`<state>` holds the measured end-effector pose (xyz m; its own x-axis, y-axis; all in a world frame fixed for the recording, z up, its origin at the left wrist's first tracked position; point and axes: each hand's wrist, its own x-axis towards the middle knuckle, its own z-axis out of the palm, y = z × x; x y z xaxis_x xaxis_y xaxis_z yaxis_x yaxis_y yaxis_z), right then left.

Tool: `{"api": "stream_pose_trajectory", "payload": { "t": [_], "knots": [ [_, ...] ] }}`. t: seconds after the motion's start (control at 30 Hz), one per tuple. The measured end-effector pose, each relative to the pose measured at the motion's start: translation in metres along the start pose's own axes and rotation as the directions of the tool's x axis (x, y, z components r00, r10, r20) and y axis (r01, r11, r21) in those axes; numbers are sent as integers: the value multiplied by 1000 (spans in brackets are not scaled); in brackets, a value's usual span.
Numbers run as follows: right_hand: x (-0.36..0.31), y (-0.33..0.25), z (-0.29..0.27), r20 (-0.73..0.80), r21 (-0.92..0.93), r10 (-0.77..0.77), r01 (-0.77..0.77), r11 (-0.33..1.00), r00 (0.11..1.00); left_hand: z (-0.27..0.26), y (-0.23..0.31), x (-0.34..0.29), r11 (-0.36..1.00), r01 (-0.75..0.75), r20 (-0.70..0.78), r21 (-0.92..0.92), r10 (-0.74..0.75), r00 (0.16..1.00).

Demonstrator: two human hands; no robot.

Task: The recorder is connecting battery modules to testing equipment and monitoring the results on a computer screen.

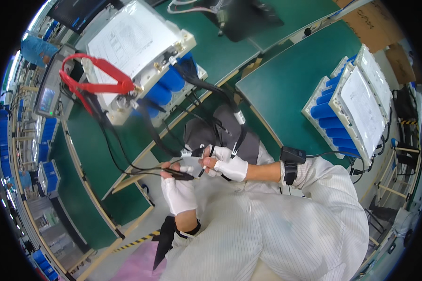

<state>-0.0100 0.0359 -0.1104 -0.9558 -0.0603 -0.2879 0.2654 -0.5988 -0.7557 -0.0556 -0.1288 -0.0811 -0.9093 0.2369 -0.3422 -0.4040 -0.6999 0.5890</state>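
My left hand (pixel 179 189), in a white fingerless glove, is closed on a slim black probe-like piece (pixel 180 175) with thin black leads. Close beside it, my right hand (pixel 226 164), gloved the same way, pinches the end of a black cable (pixel 243 136) that has white tags. The fingertips of both hands nearly meet, and small parts between them are too fine to make out. Beyond them stands a battery pack (pixel 192 42) with blue cells and a white sheet on top. A red-handled clamp (pixel 103 70) grips one of its terminals, and thick black cables run down from the pack.
A second blue-celled battery pack (pixel 333 112) stands on the green bench (pixel 286 84) at right. A meter with a lit screen (pixel 47 100) is at far left. Cardboard boxes (pixel 370 28) lie at the upper right. Loose cables hang over the bench edge near my hands.
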Motion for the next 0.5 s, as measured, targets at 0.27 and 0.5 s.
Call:
{"api": "stream_pose_trajectory", "payload": {
  "t": [0.27,0.5],
  "knots": [
    [40,-99,-49,-611,-358,-642,562,746,463,-6,11,4,1000,27,-56,-15,-28,998],
    [100,-254,-138,-151,-964,-971,-191,187,-186,-20,8,14,996,76,-149,-46,-82,985]
  ]
}}
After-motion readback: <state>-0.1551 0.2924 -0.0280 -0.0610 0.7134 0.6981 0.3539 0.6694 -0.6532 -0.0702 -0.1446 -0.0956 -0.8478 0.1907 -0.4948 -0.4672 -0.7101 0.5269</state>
